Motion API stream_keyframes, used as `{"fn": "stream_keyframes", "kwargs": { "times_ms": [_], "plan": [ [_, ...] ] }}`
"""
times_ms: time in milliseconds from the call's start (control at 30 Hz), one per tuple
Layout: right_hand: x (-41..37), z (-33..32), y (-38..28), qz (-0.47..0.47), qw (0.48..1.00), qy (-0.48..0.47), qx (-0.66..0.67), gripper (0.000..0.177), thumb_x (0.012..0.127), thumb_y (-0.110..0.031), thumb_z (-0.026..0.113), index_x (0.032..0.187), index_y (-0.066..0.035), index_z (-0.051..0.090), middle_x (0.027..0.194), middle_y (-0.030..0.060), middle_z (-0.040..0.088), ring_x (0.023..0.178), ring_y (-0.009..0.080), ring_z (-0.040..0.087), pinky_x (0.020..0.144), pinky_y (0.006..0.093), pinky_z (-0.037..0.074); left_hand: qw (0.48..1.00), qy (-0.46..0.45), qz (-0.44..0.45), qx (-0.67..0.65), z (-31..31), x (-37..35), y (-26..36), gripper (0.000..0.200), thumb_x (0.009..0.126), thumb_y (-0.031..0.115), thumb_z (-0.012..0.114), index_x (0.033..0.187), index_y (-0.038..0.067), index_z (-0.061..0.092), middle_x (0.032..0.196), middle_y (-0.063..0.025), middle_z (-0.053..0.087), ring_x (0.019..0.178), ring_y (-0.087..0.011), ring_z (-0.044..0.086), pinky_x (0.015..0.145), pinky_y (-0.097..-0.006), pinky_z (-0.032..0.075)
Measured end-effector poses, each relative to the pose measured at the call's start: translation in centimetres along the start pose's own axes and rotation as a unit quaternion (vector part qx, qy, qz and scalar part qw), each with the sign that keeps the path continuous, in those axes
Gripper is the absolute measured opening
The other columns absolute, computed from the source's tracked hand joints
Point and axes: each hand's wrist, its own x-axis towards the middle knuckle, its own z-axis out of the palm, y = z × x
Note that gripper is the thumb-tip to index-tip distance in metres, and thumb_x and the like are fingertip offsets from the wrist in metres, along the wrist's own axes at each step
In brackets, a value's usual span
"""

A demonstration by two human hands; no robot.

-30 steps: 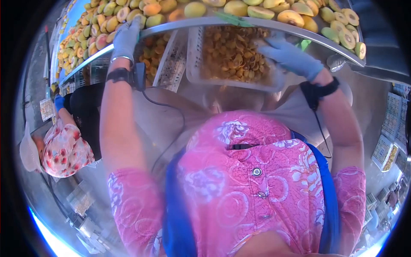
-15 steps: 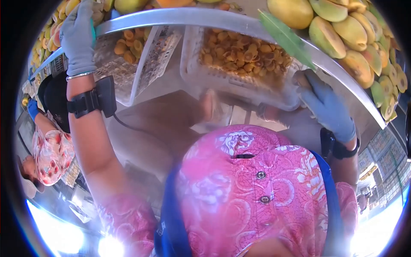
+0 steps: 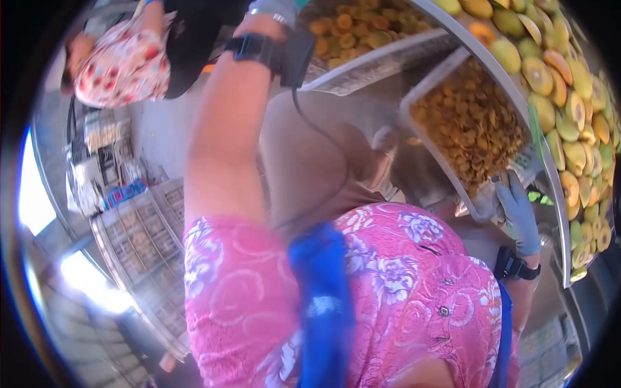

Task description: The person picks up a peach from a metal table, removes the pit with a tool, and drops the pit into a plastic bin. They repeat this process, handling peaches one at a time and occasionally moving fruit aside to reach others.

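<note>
My right hand (image 3: 517, 216), in a grey-blue glove with darkened fingertips, is beside the near right corner of a pale plastic crate (image 3: 446, 174). Its fingers stretch upward, slightly apart, and I make out nothing in them. Many small orange-brown pieces (image 3: 475, 119), which look like fruit stones, fill that crate. My left hand (image 3: 275, 9), gloved in grey, reaches to the top edge of the view. The frame cuts off its fingers, so what they touch is hidden. Halved yellow-green fruit (image 3: 572, 155) with orange flesh lies heaped beyond a metal table rim (image 3: 557, 184).
Another crate (image 3: 381, 61) holding cut orange fruit (image 3: 352, 32) stands below the rim. A cable (image 3: 317, 129) hangs from my left wrist device. At upper left is another person in a floral top (image 3: 123, 68). Stacked racks (image 3: 142, 239) stand on the left.
The view has swung, so the crates and fruit heap appear farther right. My left hand has moved to the top edge and mostly out of view. My right hand remains near the crate corner.
</note>
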Motion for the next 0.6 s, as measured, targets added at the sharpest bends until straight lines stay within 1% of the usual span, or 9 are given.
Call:
{"fn": "stream_keyframes", "kwargs": {
  "times_ms": [100,167,233,300,367,433,500,533,600],
  "plan": [
    [0.4,0.0,0.4,0.034,0.999,-0.012,0.003,0.043,0.097,-0.029,0.050,0.134,-0.006,0.046,0.071,0.0000,0.050,0.047,0.0050,0.042,0.041,0.0192,0.031,0.985,0.062,0.037,0.159,-10.7,-6.5,2.1,0.023,0.093,0.022,0.062,0.109,0.006,0.065,0.099,-0.0072,0.068,0.089,-0.0216,0.067,0.080,-0.0339,0.054],
    [0.8,-0.2,1.3,0.041,0.999,0.016,-0.025,0.045,0.097,-0.032,0.050,0.134,-0.007,0.046,0.073,0.0009,0.051,0.048,0.0064,0.043,0.040,0.0200,0.033,0.944,0.170,0.045,0.279,-13.5,-13.5,3.4,0.034,0.088,0.029,0.056,0.102,0.002,0.070,0.092,-0.0132,0.071,0.088,-0.0208,0.066,0.080,-0.0274,0.049],
    [2.0,-0.2,2.4,0.041,0.998,0.016,-0.034,0.046,0.097,-0.035,0.051,0.133,-0.007,0.047,0.074,0.0012,0.050,0.047,0.0070,0.044,0.040,0.0208,0.033,0.879,0.285,-0.010,0.381,-19.9,-19.0,0.3,0.038,0.087,0.031,0.056,0.105,0.000,0.068,0.092,-0.0110,0.071,0.087,-0.0184,0.065,0.079,-0.0312,0.049],
    [2.6,0.4,3.2,0.017,0.997,0.071,0.003,0.042,0.094,-0.036,0.054,0.122,-0.005,0.050,0.072,0.0024,0.050,0.045,0.0079,0.043,0.040,0.0220,0.033,0.807,0.353,-0.088,0.465,-27.5,-25.3,-5.4,0.045,0.086,0.037,0.056,0.110,0.000,0.066,0.097,-0.0141,0.070,0.090,-0.0240,0.066,0.083,-0.0347,0.049],
    [3.5,0.1,4.2,0.028,0.996,0.084,-0.006,0.043,0.096,-0.033,0.052,0.129,-0.006,0.049,0.073,0.0024,0.049,0.047,0.0086,0.043,0.041,0.0222,0.033,0.760,0.337,-0.191,0.523,-31.5,-31.4,-11.0,0.043,0.087,0.039,0.059,0.105,0.001,0.065,0.089,-0.0128,0.069,0.078,-0.0185,0.063,0.072,-0.0330,0.048],
    [2.8,1.0,3.9,-0.058,0.991,0.096,-0.072,0.043,0.097,-0.029,0.051,0.134,-0.007,0.047,0.073,0.0024,0.048,0.048,0.0090,0.043,0.043,0.0222,0.034,0.719,0.300,-0.332,0.532,-32.1,-35.3,-14.1,0.045,0.085,0.041,0.059,0.108,0.003,0.065,0.088,-0.0157,0.069,0.084,-0.0260,0.066,0.078,-0.0364,0.049],
    [1.9,1.8,3.8,-0.050,0.993,0.097,-0.052,0.043,0.098,-0.029,0.051,0.133,-0.005,0.047,0.072,0.0015,0.048,0.048,0.0081,0.042,0.042,0.0219,0.033,0.673,0.257,-0.346,0.600,-30.6,-37.6,-16.8,0.048,0.084,0.042,0.060,0.116,0.006,0.062,0.099,-0.0180,0.066,0.099,-0.0323,0.063,0.088,-0.0393,0.048],
    [1.3,2.0,3.6,-0.042,0.994,0.094,-0.032,0.043,0.098,-0.029,0.051,0.132,-0.003,0.046,0.071,0.0006,0.047,0.048,0.0071,0.041,0.042,0.0216,0.033,0.679,0.251,-0.347,0.596,-30.2,-37.8,-18.0,0.048,0.084,0.042,0.060,0.116,0.006,0.062,0.099,-0.0180,0.066,0.099,-0.0323,0.063,0.088,-0.0393,0.048],
    [0.3,2.3,2.6,-0.028,0.995,0.099,-0.018,0.043,0.099,-0.029,0.050,0.132,-0.001,0.046,0.070,-0.0003,0.047,0.048,0.0062,0.040,0.041,0.0213,0.033,0.655,0.220,-0.400,0.603,-29.3,-37.8,-20.3,0.057,0.082,0.045,0.061,0.125,0.008,0.057,0.120,-0.0187,0.059,0.114,-0.0348,0.056,0.096,-0.0404,0.044]
  ]
}}
